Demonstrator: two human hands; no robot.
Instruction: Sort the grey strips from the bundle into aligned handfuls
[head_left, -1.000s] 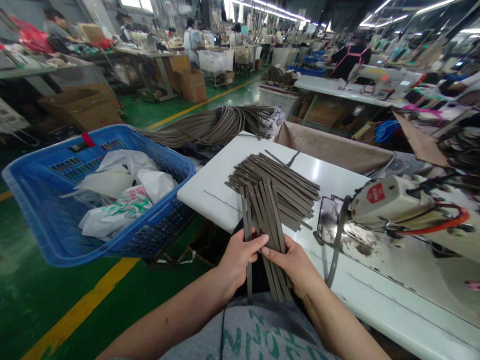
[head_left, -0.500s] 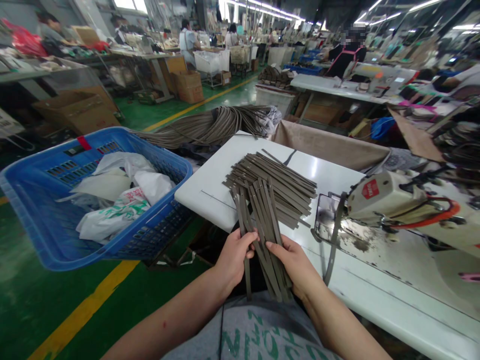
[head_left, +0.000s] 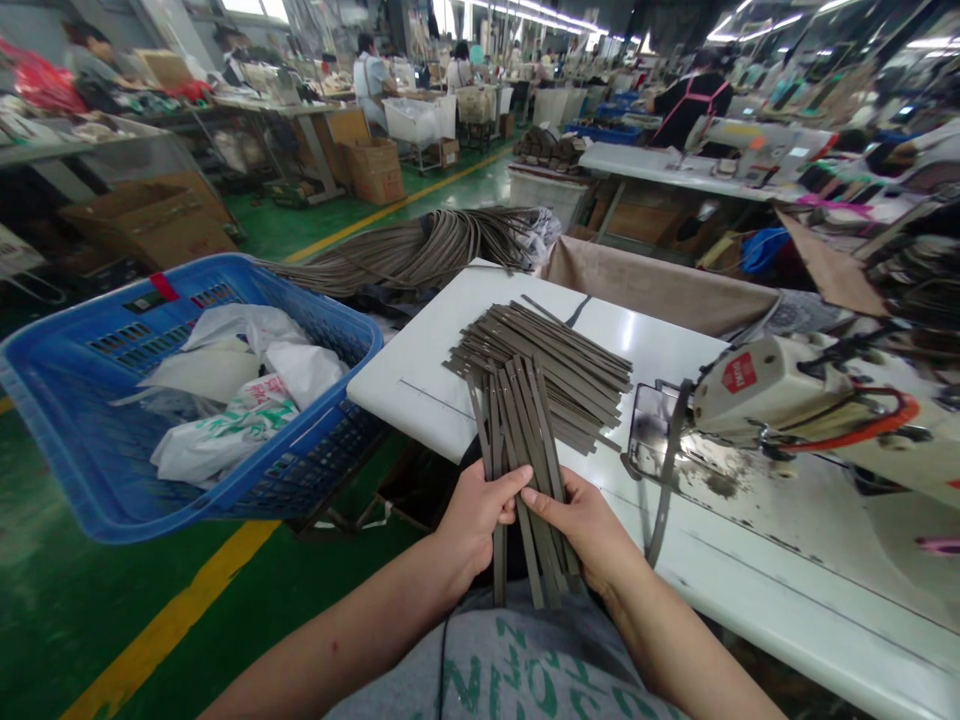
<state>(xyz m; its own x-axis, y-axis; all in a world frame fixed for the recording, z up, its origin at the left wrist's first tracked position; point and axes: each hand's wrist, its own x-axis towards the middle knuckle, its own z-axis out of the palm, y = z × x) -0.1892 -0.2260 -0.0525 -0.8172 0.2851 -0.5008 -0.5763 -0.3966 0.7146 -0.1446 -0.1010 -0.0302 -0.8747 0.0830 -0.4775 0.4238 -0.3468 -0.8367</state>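
From where I stand, the handful of strips (head_left: pixel 526 415) is gathered but not squared up. The flat, grey-brown lengths fan out at the far end, their tips uneven, and their near ends hang at different levels before the person's grey shirt (head_left: pixel 540 660). The left hand (head_left: pixel 474 520) pinches the left side of the bunch, thumb laid across the front and fingers curled in behind. The right hand (head_left: pixel 596 530) clasps the right side, its thumb pressed on the front too, the two thumb tips almost meeting. A few strips on the left stand a little apart from the rest.

The handful is above the near edge of the white tabletop (head_left: pixel 420 325), its far tips overlapping the loose pile (head_left: pixel 547 365) there. That pile looks bigger than what is in hand, so I'd judge most of the strips are not taken up; I can't count either lot. The pile lies roughly one way, with ragged ends.

To the right, one longer strap (head_left: pixel 665 480) lies over the plate beside the head of the sewing machine (head_left: pixel 787 400); I can't tell whether it carries any stitching. Beyond the table's far left edge, a big hank of long cords or bands (head_left: pixel 427 245) lies heaped. Near left, the blue basket (head_left: pixel 247 505) holds white plastic bags (head_left: pixel 232 425).
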